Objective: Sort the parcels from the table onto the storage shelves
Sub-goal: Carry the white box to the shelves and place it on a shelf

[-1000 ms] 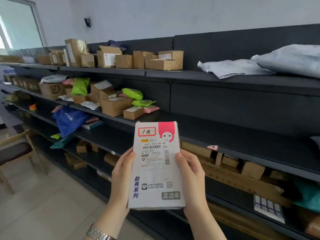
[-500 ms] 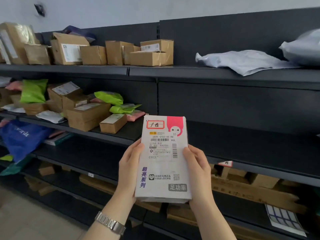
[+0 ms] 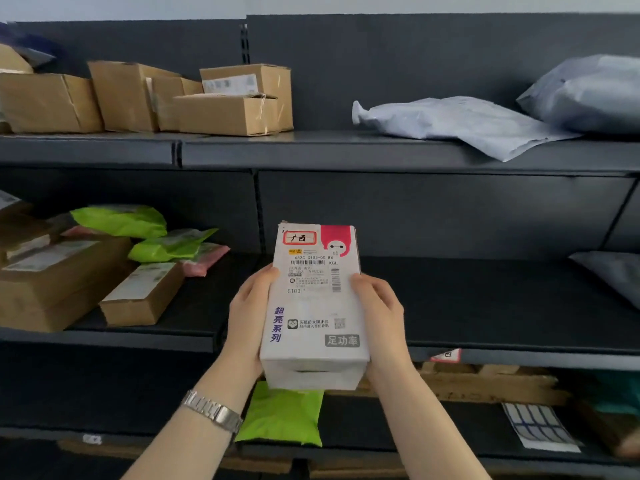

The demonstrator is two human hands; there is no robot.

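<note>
A white box parcel [image 3: 313, 306] with a pink corner, a barcode label and purple lettering is held flat in front of the dark middle shelf [image 3: 485, 306]. My left hand [image 3: 250, 317] grips its left side and my right hand [image 3: 379, 317] grips its right side. The box hovers over the shelf's front edge, just right of the upright divider. A metal watch sits on my left wrist.
Brown cartons [image 3: 228, 112] fill the top shelf's left; grey poly bags [image 3: 460, 123] lie on its right. On the middle shelf's left are cartons [image 3: 142, 296] and green bags [image 3: 121, 220]. A green bag [image 3: 280, 417] and wooden boards [image 3: 485, 382] lie on the lower shelf.
The view has moved closer to the shelves and shifted right. The box has tilted flatter and advanced toward the middle shelf, still held by both hands.
</note>
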